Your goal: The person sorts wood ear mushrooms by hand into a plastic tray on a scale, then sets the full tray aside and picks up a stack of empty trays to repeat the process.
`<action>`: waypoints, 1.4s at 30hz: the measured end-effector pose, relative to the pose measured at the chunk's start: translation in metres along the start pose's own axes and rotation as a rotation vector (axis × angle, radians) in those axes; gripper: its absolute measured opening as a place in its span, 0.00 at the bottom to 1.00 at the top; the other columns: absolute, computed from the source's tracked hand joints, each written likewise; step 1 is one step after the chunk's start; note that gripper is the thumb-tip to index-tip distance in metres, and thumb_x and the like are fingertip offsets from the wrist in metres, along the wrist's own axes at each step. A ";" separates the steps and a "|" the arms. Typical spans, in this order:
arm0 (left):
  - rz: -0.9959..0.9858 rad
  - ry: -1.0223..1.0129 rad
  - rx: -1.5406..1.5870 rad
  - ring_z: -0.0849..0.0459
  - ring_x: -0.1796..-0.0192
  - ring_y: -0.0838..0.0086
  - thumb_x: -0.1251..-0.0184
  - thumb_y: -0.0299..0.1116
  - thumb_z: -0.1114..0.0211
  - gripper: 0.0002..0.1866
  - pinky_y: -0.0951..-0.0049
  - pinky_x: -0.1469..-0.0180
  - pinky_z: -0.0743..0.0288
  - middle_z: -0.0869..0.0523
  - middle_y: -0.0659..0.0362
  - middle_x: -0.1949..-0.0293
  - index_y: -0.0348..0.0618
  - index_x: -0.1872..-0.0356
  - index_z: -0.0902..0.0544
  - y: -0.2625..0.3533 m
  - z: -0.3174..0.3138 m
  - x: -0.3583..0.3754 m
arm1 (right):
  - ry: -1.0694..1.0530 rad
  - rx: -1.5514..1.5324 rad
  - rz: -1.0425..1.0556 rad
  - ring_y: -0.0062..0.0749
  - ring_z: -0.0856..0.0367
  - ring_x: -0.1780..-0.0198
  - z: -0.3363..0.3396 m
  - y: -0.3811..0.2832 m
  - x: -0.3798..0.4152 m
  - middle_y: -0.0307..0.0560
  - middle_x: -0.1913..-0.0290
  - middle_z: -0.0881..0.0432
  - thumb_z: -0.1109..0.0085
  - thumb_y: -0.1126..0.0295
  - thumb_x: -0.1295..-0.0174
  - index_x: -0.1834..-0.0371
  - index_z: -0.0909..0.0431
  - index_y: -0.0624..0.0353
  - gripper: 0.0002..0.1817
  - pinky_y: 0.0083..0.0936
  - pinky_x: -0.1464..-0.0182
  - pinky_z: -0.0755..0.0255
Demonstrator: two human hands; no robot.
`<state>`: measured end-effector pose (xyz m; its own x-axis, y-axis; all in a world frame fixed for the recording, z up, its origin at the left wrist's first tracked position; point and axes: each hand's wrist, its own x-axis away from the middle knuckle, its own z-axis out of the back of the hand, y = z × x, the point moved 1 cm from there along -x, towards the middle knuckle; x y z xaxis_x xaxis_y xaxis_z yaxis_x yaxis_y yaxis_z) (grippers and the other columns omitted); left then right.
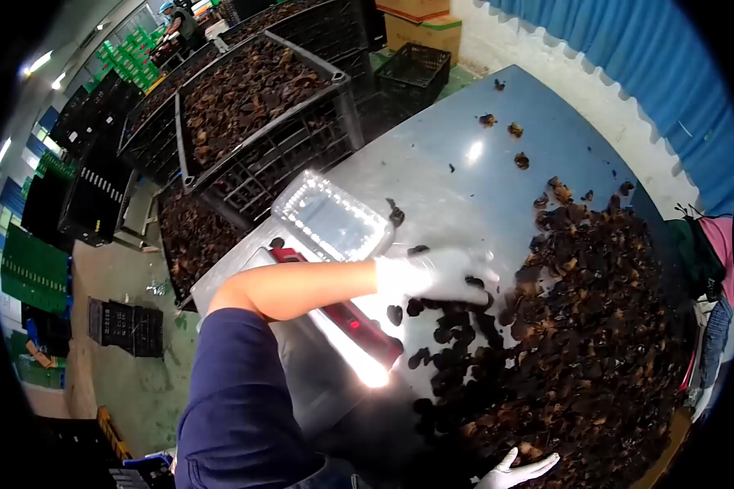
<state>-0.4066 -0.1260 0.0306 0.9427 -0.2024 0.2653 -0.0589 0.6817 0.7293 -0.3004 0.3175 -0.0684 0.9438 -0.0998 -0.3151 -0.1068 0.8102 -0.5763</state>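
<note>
My left hand (444, 275), in a white glove washed out by glare, reaches across the metal table (432, 187). Its fingers look stretched out over dark, crumpled pieces, and one dark piece (475, 282) shows at the fingertips; whether it is gripped is hard to make out. At the bottom edge, my right hand (520, 471), also white-gloved, is spread with the thumb apart, touching or just above the big pile of dried, wood-ear-like fungus (595, 326). Under my left forearm lies a red device (359, 330) with a small red light. Beside it sits a clear plastic tray (330, 218).
Black crates (261, 106) heaped with similar dark pieces stand beyond the table. A smaller black crate (414, 73) sits by cardboard boxes (422, 33). A blue curtain (628, 57) hangs at right, with clothes (719, 253) below. Far off, a person (179, 24) stands near green crates.
</note>
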 end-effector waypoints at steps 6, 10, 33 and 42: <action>0.869 0.399 -0.747 0.11 0.61 0.55 0.39 0.45 0.37 0.17 0.59 0.59 0.18 0.12 0.49 0.67 0.42 0.62 0.10 -0.168 0.104 0.110 | 0.112 0.453 0.285 0.53 0.29 0.36 0.042 -0.039 0.002 0.64 0.33 0.34 0.28 0.60 0.40 0.25 0.43 0.65 0.45 0.47 0.37 0.30; 1.027 0.339 -0.456 0.13 0.52 0.51 0.39 0.61 0.39 0.31 0.59 0.51 0.19 0.12 0.42 0.59 0.38 0.58 0.12 -0.344 0.095 0.162 | -0.043 0.739 0.204 0.63 0.36 0.30 0.065 -0.064 0.005 0.65 0.28 0.38 0.34 0.44 0.39 0.25 0.41 0.60 0.47 0.53 0.32 0.36; 0.212 1.076 0.656 0.17 0.66 0.81 0.32 0.39 0.39 0.13 0.81 0.59 0.26 0.14 0.63 0.68 0.37 0.63 0.14 -0.028 0.178 0.300 | -1.787 -0.391 0.946 0.37 0.22 0.41 -0.371 -0.492 0.048 0.48 0.42 0.19 0.45 0.80 0.41 0.46 0.16 0.53 0.20 0.31 0.39 0.29; 0.263 1.055 0.715 0.16 0.71 0.79 0.33 0.38 0.35 0.14 0.80 0.66 0.23 0.13 0.58 0.70 0.34 0.61 0.15 -0.069 0.140 0.313 | -1.465 -0.170 1.188 0.35 0.19 0.45 -0.297 -0.415 -0.058 0.47 0.47 0.17 0.48 0.74 0.35 0.43 0.19 0.54 0.18 0.32 0.43 0.26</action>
<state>-0.1532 -0.3354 0.1515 0.6587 0.7493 0.0683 -0.1333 0.0269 0.9907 -0.4039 -0.1840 -0.0347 -0.1569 0.9675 0.1982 -0.7521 0.0130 -0.6589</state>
